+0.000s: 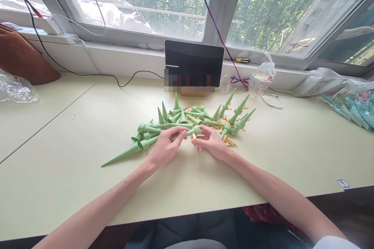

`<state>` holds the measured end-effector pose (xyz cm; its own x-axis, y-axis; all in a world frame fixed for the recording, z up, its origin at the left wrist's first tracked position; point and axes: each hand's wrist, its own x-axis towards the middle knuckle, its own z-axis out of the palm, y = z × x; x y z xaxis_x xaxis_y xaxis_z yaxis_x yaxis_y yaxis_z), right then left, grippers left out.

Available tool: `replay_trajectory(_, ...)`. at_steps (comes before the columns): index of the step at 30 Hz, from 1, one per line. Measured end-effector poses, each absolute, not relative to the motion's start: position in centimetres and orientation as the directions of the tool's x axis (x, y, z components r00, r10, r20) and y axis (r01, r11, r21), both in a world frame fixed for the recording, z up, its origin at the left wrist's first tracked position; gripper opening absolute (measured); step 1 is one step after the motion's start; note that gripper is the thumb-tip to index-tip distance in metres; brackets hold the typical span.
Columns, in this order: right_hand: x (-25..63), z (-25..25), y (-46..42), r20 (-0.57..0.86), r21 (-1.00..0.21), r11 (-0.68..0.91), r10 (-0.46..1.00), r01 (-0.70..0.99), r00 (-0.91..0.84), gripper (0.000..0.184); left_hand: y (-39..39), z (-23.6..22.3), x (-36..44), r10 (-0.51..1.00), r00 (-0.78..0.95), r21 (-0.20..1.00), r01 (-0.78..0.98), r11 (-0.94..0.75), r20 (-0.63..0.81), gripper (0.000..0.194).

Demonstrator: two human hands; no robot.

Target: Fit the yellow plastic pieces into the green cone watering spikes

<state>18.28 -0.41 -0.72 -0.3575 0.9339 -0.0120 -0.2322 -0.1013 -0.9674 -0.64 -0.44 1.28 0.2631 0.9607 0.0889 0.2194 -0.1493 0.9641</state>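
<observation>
My left hand (169,142) is closed, its thumb and fingers pinching the narrow part of a green plastic plant-watering spike (193,130). The spike's wider, collared end points right, toward my right hand (212,142). That hand is closed too, fingers by the collar and thumb at a small yellow peg (194,137) just below it. Whether the peg sits in the spike I cannot tell. Beyond my left hand lies a heap of green spikes (149,128). Behind my right hand are spikes with yellow pegs on them (239,122) and a pile of loose yellow pegs (229,142).
A tablet (194,62) stands behind the heap, with a black cable (122,83) running left. A plastic-wrapped cup (262,78) and a coiled white cable (273,101) sit right of it. Bagged teal items (352,109) lie far right, a brown bag (26,54) far left.
</observation>
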Motion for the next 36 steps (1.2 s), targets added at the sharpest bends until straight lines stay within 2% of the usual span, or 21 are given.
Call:
replay_trajectory(7,18.5,-1.2,-0.2,-0.012,-0.97,-0.093,0.942,-0.226,-0.337,0.043,-0.6,1.4,-0.6,0.961,0.261,0.966,0.213,-0.149,0.091,0.025)
replay_trajectory(15,18.4,-1.4,-0.1,0.031,-0.947,-0.067,0.954,-0.315,-0.297,0.039,-0.6,0.6,-0.5,0.949,0.181,0.885,0.349,-0.307,0.258,0.023)
replay_trajectory(19,18.4,-1.2,-0.2,0.015,-0.939,-0.09,0.954,-0.333,-0.301,0.037,-0.5,0.4,-0.6,0.937,0.198,0.876,0.34,-0.341,0.288,0.023)
replay_trajectory(24,18.5,-0.9,-0.2,-0.063,-0.908,-0.203,0.931,-0.367,-0.359,0.039,-0.3,0.4,-0.8,0.952,0.217,0.931,0.248,-0.269,0.218,0.024)
replay_trajectory(28,18.8,-1.0,-0.1,-0.058,-0.89,-0.256,0.884,-0.377,-0.464,0.042,-0.4,0.7,-0.8,0.956,0.261,0.97,0.162,-0.183,0.137,0.025)
replay_trajectory(36,19.1,-1.0,0.0,-0.058,-0.89,-0.274,0.862,-0.366,-0.504,0.04,-0.6,0.9,-0.7,0.96,0.26,0.974,0.171,-0.15,0.102,0.021)
